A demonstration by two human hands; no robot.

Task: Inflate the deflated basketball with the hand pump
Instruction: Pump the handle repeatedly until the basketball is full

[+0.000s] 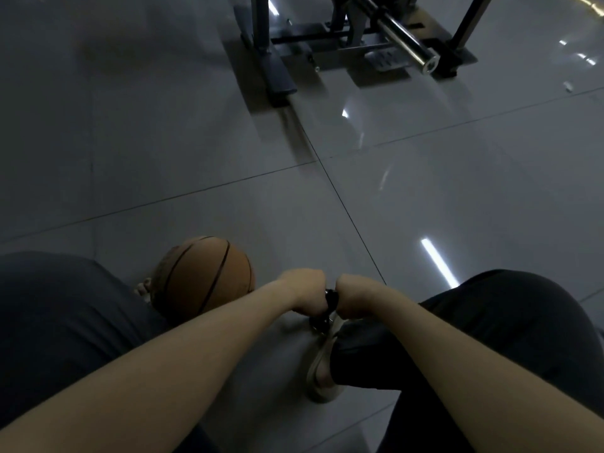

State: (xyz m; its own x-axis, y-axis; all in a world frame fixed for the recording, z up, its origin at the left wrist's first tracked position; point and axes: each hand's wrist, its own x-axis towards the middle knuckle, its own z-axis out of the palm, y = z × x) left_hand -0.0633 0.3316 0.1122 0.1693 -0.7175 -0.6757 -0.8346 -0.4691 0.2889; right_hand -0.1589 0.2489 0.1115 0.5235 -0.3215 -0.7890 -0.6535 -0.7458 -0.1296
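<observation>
Both fists are closed round the crossbar of the hand pump [330,298]: the left hand [307,294] grips one end and the right hand [351,297] the other, knuckles almost touching, with only a sliver of black handle showing between them. The pump's long axis runs down from the handle toward the floor [196,158] and is seen nearly end on, so the barrel is mostly hidden. Its dark lower part shows just beside the toe of a pale shoe [322,371]. The next stroke would likely go straight along that axis.

The basketball [206,279] rests on the floor to the left of the hands, just beyond the left forearm and against the left leg, so the left hand is nearer to it. It looks fairly round from here. Whether a hose or needle joins it to the pump cannot be told.

The floor is glossy grey tile in a dim room; well beyond stands a gym machine frame [327,37] with a steel bar [408,37]
</observation>
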